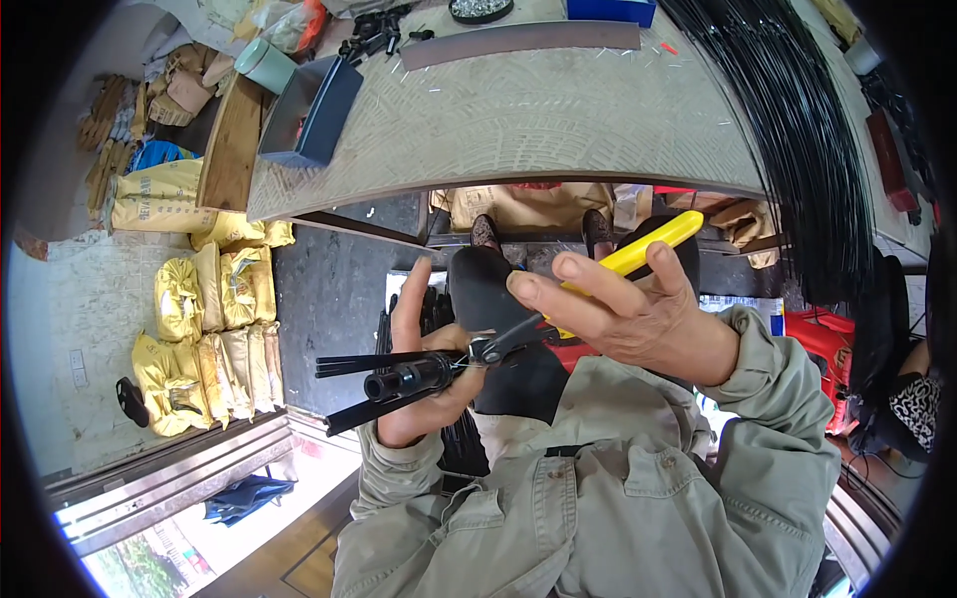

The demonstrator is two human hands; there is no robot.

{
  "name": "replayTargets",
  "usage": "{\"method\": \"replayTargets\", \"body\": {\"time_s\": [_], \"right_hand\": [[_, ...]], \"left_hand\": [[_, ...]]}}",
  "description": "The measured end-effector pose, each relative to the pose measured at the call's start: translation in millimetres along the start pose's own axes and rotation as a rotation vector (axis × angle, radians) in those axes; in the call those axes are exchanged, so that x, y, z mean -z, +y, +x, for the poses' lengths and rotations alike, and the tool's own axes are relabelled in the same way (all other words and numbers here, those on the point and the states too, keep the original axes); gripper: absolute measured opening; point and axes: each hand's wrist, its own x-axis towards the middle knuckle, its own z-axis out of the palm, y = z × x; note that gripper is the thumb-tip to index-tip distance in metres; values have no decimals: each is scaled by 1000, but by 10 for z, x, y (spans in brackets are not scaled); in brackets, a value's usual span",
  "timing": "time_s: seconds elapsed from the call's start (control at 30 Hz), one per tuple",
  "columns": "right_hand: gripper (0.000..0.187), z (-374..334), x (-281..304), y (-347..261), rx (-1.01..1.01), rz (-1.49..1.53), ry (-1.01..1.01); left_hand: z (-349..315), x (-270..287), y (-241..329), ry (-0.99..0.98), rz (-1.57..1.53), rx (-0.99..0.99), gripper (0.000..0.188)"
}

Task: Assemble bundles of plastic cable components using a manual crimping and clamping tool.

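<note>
In my left hand (424, 404) is a black umbrella frame (414, 381), a hollow ringed tube with thin black ribs lying along it. The fingers wrap round it from below, and the index finger points up. My right hand (638, 319) holds pliers (653, 251) with yellow handles, its fingers partly spread along them. The metal jaws (485, 351) are at the inner end of the tube, where a thin wire shows. Whether the jaws grip that wire I cannot tell. The lower handle is mostly hidden behind my right hand.
Ahead stands a worktable (518, 130) with a blue-grey bin (314, 112), a metal strip (518, 45) and a dish of small metal parts (480, 9). A bundle of long black rods (783, 130) hangs over its right edge. Yellow sacks (179, 299) are stacked on the left.
</note>
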Motion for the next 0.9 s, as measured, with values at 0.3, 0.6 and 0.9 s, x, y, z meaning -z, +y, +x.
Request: {"method": "replayTargets", "body": {"time_s": [0.3,0.6,0.9], "right_hand": [[50,-56,19,-48,-4,-73,-19],[35,-32,58,-235,-224,508,-47],[23,-89,195,-80,-145,825,-287]], "left_hand": [[-48,55,34,-26,44,107,85],[-30,-24,37,21,-11,2,87],[-48,-10,49,111,-81,190,85]]}}
